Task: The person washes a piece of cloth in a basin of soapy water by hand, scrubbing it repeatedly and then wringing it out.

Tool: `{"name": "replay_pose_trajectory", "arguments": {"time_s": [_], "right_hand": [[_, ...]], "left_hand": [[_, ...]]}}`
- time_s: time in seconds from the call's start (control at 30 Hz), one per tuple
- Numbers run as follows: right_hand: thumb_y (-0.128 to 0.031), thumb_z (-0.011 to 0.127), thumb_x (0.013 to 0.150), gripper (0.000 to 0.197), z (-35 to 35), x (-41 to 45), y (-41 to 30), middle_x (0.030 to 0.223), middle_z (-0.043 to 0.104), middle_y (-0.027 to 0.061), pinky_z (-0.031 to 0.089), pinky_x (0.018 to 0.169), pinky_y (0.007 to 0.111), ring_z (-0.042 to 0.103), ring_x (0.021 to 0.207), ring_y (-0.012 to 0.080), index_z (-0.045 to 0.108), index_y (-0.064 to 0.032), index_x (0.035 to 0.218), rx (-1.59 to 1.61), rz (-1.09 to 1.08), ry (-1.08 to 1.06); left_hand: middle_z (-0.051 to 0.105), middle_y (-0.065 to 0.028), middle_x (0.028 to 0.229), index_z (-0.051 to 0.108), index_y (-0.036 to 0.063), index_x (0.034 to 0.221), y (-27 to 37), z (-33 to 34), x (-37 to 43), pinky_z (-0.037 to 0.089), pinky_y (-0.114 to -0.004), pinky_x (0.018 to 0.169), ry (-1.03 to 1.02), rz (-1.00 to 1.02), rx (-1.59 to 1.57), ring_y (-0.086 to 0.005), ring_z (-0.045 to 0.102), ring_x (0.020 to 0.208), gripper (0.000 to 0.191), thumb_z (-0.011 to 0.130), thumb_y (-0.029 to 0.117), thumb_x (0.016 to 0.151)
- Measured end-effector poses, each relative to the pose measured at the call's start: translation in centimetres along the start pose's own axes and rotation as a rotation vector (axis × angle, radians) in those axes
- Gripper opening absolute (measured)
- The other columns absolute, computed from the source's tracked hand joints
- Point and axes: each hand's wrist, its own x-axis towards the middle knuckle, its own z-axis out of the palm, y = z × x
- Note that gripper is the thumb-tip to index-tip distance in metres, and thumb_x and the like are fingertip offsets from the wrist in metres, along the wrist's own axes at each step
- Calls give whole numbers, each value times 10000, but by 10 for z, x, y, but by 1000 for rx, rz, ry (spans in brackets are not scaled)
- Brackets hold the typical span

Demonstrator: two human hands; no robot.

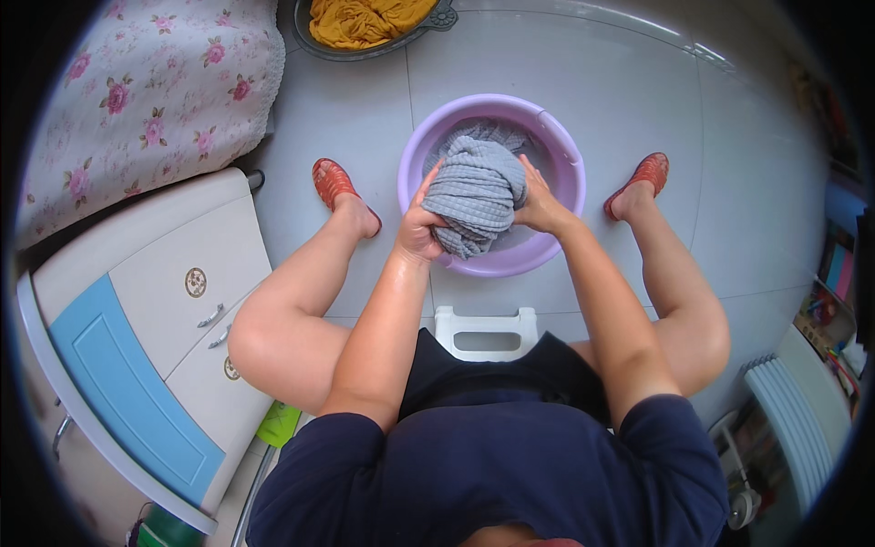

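Note:
A bunched grey waffle-textured cloth (475, 191) is lifted over a round purple plastic basin (492, 267). My left hand (419, 229) grips its left side, the thumb pressed into the folds. On the right side my right hand (540, 198) holds the bundle, with its fingers along the edge and partly behind the fabric. More grey cloth lies lower in the basin, in what looks like water. My wet left wrist shines. The undersides of the bundle and some fingertips are hidden.
Ahead on the grey tiled floor (608, 75) stands a dark oval tub (383, 51) of mustard-yellow cloth (369, 20). A white plastic stool (487, 335) is under me. At left are a cream-and-blue cabinet (178, 308) and a floral cover (157, 89); a white slatted unit (786, 410) stands right.

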Motion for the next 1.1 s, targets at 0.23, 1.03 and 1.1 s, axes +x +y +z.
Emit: {"name": "replay_pose_trajectory", "arguments": {"time_s": [0.23, 1.03, 1.1], "right_hand": [[-184, 693, 683, 737, 7, 23, 62, 1142, 559, 182, 367, 982, 360, 544, 1063, 285, 353, -31, 1319, 1012, 606, 158], [-240, 729, 657, 386, 64, 10, 64, 1284, 449, 190, 366, 960, 421, 448, 1153, 353, 624, -15, 953, 239, 489, 310], [-241, 762, 592, 373, 56, 1, 4, 1368, 365, 181, 314, 1002, 448, 350, 1231, 397, 627, -8, 850, 214, 208, 463]], "left_hand": [[378, -193, 1333, 263, 99, 1407, -11, -32, 41, 409, -358, 979, 324, -224, 357, -327, 453, 1187, 887, 483, -88, 569], [595, -170, 1121, 570, 101, 1166, -49, -91, 113, 477, -411, 882, 255, -363, 946, -278, 605, 971, 432, 584, 318, 792], [607, -156, 1104, 558, 98, 1180, -44, -66, 92, 478, -421, 885, 384, -316, 269, -277, 611, 955, 466, 595, 361, 797]]}}
